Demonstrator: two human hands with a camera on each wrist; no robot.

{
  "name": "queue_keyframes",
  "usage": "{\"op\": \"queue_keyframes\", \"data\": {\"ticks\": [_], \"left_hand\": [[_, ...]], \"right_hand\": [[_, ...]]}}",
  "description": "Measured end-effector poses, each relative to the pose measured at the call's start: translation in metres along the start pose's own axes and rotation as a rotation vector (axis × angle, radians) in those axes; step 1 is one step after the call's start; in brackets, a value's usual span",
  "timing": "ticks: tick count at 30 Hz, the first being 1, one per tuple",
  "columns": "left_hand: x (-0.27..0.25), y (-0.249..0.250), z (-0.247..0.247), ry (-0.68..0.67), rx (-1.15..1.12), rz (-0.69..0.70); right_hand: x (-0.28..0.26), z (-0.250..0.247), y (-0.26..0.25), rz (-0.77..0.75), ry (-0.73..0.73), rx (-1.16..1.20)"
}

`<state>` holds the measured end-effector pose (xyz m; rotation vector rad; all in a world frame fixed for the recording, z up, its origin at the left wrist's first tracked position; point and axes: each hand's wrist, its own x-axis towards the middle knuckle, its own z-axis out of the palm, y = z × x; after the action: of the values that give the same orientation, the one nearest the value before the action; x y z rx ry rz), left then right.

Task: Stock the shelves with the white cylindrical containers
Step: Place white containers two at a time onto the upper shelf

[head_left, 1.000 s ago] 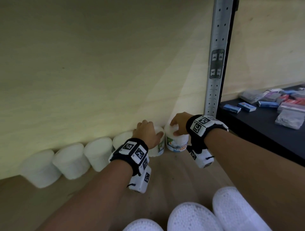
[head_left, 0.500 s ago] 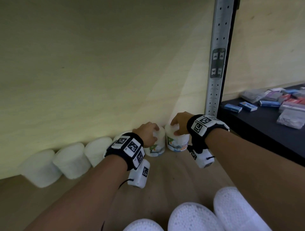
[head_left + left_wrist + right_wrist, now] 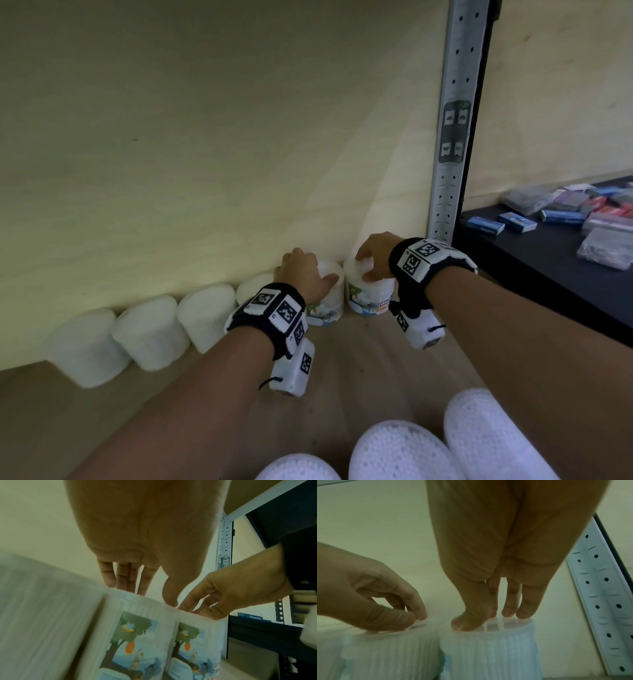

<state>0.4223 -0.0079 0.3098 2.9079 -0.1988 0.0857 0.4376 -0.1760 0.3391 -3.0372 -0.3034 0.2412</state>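
Nearest the person, 3 white textured container tops (image 3: 394,452) wait at the frame's bottom edge, well short of the grey perforated metal upright (image 3: 452,137). Beyond them the left hand (image 3: 301,274) and right hand (image 3: 375,255) each press fingertips on a lid. Both white ribbed cylindrical tubs stand upright: the right-hand tub (image 3: 368,291) just beside the upright, the left-hand tub (image 3: 325,305) touching it, extending the wall row away from the upright.

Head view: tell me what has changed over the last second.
Little has moved. The left hand shifted slightly on the lid of the second container from the right, fingers on top throughout. The right hand kept its fingertips on the rightmost container, which stayed beside the metal upright. The row of containers along the back panel and the packets on the dark shelf are unchanged.
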Motion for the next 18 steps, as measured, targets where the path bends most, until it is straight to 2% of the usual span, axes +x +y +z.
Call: {"op": "queue_keyframes", "data": {"ticks": [5, 13, 15, 18], "left_hand": [[0.003, -0.003, 0.000, -0.034, -0.004, 0.027], [0.006, -0.007, -0.009, -0.216, -0.030, 0.126], [0.005, -0.006, -0.008, -0.202, -0.049, 0.136], [0.004, -0.003, -0.004, -0.101, -0.049, 0.107]], "right_hand": [[0.000, 0.001, 0.001, -0.002, 0.007, 0.009], [0.000, 0.001, 0.002, -0.009, 0.013, 0.010], [0.000, 0.001, 0.002, -0.004, 0.012, 0.010], [0.002, 0.003, 0.003, -0.004, 0.007, 0.016]]}}
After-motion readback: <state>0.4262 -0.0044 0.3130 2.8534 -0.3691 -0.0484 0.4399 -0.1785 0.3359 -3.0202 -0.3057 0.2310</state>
